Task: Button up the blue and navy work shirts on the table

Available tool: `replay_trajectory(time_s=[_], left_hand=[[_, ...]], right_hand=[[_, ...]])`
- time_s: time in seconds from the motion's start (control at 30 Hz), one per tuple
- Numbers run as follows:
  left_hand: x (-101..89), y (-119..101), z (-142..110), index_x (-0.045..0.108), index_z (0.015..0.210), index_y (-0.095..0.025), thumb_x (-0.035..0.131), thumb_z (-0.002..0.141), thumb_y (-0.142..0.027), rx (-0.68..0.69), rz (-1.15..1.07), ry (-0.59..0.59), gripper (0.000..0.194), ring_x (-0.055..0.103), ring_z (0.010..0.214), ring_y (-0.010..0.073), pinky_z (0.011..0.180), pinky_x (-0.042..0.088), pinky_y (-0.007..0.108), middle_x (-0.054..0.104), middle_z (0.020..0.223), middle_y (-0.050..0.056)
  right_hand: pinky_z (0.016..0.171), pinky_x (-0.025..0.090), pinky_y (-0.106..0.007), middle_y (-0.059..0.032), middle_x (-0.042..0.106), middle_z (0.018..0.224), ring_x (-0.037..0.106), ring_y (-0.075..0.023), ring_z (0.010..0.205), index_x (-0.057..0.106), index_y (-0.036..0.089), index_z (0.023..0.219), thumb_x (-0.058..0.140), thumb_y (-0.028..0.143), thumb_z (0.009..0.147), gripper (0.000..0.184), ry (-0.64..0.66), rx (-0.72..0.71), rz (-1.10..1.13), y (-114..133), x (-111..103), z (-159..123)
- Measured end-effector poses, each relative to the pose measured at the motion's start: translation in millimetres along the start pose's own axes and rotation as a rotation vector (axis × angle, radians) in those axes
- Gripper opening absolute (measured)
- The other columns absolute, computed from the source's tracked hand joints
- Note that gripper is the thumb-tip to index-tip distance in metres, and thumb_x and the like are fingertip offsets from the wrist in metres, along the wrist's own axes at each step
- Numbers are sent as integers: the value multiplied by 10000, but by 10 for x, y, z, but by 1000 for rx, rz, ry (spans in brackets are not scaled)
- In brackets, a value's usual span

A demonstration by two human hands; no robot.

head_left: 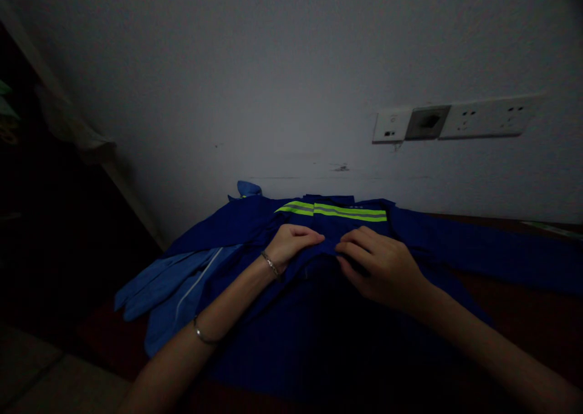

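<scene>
A dark blue work jacket [282,341] lies spread out, with a yellow-green and grey reflective stripe [350,212] across its chest. Both hands are over the middle of its front, just below the stripe. My left hand [291,244], with bracelets on the wrist and forearm, is closed in a pinch on the jacket's cloth. A short gap to its right, my right hand [376,265] curls thumb and fingers together on the same cloth. Any small part between the fingertips is too dark to make out. One jacket sleeve [501,250] stretches off to the right.
Lighter blue garments [182,286] lie partly under the jacket at left. A dark red surface [523,317] shows beneath. Behind stands a pale wall [273,86] with a row of sockets [483,119]. Floor tiles [40,371] show at lower left. The light is very dim.
</scene>
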State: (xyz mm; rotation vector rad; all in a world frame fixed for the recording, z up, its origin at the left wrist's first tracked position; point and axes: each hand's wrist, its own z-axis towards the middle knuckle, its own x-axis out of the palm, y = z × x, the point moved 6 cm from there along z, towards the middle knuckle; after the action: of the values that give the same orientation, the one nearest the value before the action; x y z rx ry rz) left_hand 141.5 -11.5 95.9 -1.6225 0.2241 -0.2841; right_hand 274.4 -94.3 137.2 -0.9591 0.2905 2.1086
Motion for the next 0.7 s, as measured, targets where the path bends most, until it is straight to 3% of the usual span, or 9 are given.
replay_trajectory(time_s=[0.13, 0.23, 0.33, 0.43, 0.57, 0.7], left_hand=[[17, 104, 8, 664, 635, -84, 719, 564, -215, -17, 53, 21, 159, 504, 464, 50, 501, 430, 177, 601, 544, 8], [58, 223, 27, 634, 622, -82, 712, 584, -219, -100, 80, 70, 163, 522, 435, 60, 498, 461, 196, 571, 501, -4], [68, 314, 72, 604, 632, -87, 713, 600, -251, -149, 127, 104, 199, 532, 416, 73, 459, 469, 207, 565, 496, -6], [34, 343, 134, 596, 671, -90, 694, 632, -273, -136, 170, 101, 211, 523, 400, 68, 413, 452, 189, 564, 505, -9], [42, 251, 189, 597, 687, -85, 670, 654, -272, -72, 211, 156, 203, 526, 410, 68, 391, 442, 174, 568, 519, -5], [103, -57, 222, 616, 719, -80, 692, 622, -250, 53, 242, 259, 210, 550, 462, 81, 416, 454, 176, 577, 533, 0]], right_hand=[[673, 424, -268, -58, 606, 833, 553, -149, 784, 591, 170, 822, 481, 252, 814, 138, 43, 126, 256, -80, 31, -31], [639, 411, -256, -36, 611, 839, 567, -145, 773, 575, 187, 860, 550, 330, 777, 167, 240, 107, 356, -65, 136, -67], [571, 380, -243, -10, 617, 828, 575, -143, 702, 555, 205, 898, 642, 433, 679, 327, 473, 86, 396, 17, 251, -143], [544, 353, -236, -11, 616, 887, 579, -149, 695, 537, 217, 926, 669, 436, 646, 379, 578, 51, 368, 116, 328, -208], [508, 310, -213, -7, 607, 855, 560, -112, 645, 533, 205, 867, 529, 214, 775, 92, 551, 5, 253, 125, 409, -227], [522, 326, -201, -14, 589, 797, 549, -103, 667, 534, 180, 825, 453, 158, 803, 87, 359, 29, 146, -39, 335, -168]])
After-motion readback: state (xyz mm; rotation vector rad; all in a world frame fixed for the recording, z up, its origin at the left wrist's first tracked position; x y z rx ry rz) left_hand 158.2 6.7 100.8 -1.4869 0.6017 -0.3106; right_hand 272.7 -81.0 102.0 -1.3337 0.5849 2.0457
